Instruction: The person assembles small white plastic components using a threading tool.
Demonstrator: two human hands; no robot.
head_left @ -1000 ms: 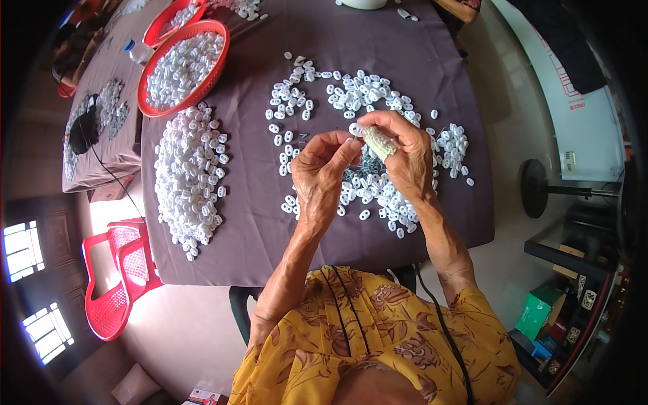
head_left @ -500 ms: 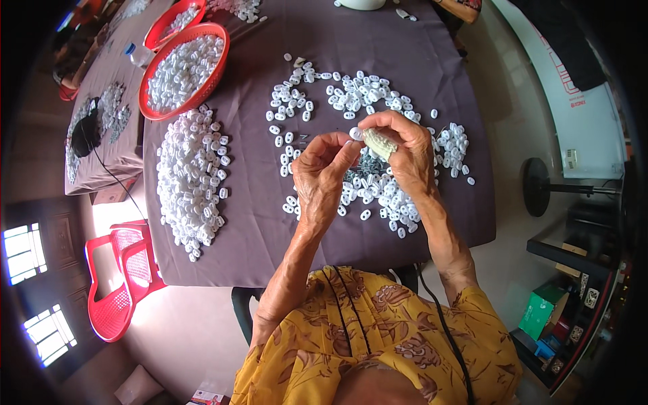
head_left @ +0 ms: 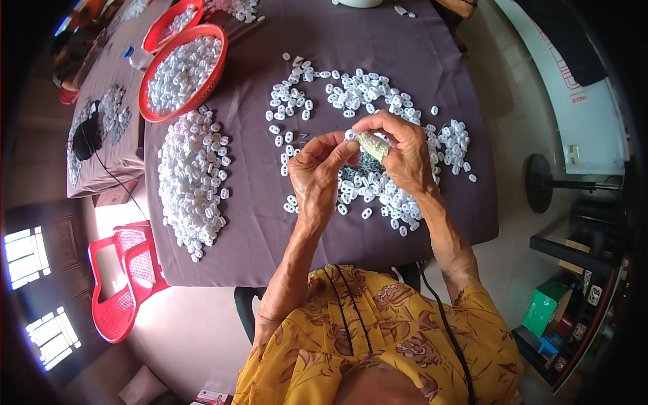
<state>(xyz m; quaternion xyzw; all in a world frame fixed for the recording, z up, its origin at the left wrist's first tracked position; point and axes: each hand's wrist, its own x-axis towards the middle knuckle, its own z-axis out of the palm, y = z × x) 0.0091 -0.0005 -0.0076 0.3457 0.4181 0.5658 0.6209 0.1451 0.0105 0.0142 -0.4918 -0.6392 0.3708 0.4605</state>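
Both my hands meet above the table, around one small white oval plastic piece [head_left: 350,134] with dark slots. My left hand [head_left: 317,169] pinches at its near left side with thumb and forefinger. The bent forefinger of my right hand [head_left: 403,150] reaches its upper right side, with the fingers closed. A pale yellow, textured cover [head_left: 373,144] wraps a digit of the right hand, apparently the thumb. Beneath the hands lies a heap of small dark grey metal-looking parts [head_left: 363,167], partly hidden. More white oval pieces [head_left: 364,91] lie scattered around it.
To the left is a long heap of white pieces [head_left: 192,179]. Behind it a red basket [head_left: 217,74] full of them stands beside a second red basket [head_left: 156,28]. A clear bottle [head_left: 137,58] stands by them. A red chair [head_left: 116,307] is at left, a black fan [head_left: 538,182] at right.
My hands have shifted slightly left and closer together. The white oval piece has turned, so its slots show, and it sits nearer my left fingertips.
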